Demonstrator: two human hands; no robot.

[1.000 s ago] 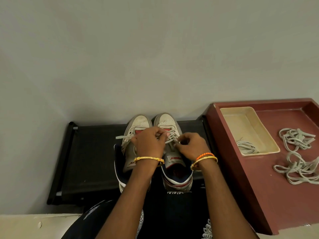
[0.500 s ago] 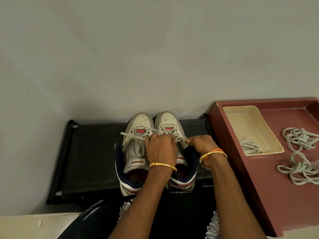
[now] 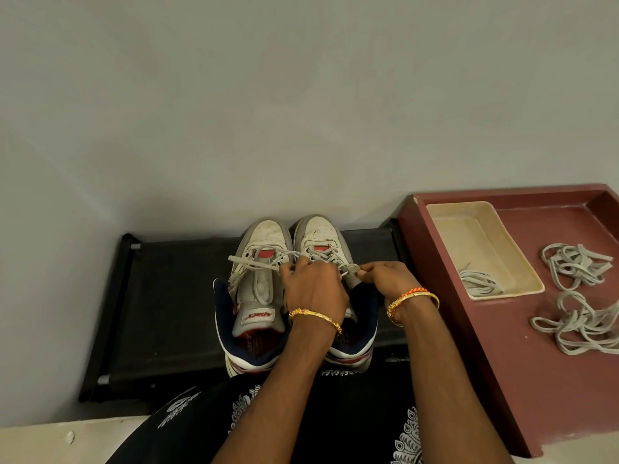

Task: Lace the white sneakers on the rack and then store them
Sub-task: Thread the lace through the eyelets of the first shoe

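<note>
We see a pair of scuffed white leather sneakers (image 3: 268,283) with grey trim, navy collars and red tongue patches, side by side on a black fabric rack (image 3: 167,296), toes toward twelve o'clock. Our left hand (image 3: 315,289) and right hand (image 3: 385,279) curl their fingers over the right shoe, each pinching its grey flat lace (image 3: 348,270). At three o'clock, a maroon tray (image 3: 469,346) holds loose laces (image 3: 579,266).

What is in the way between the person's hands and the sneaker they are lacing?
Nothing visible. The left hand and right hand are already on the right sneaker, each pinching its lace. The left sneaker stands beside it on the black rack, not between.
</note>
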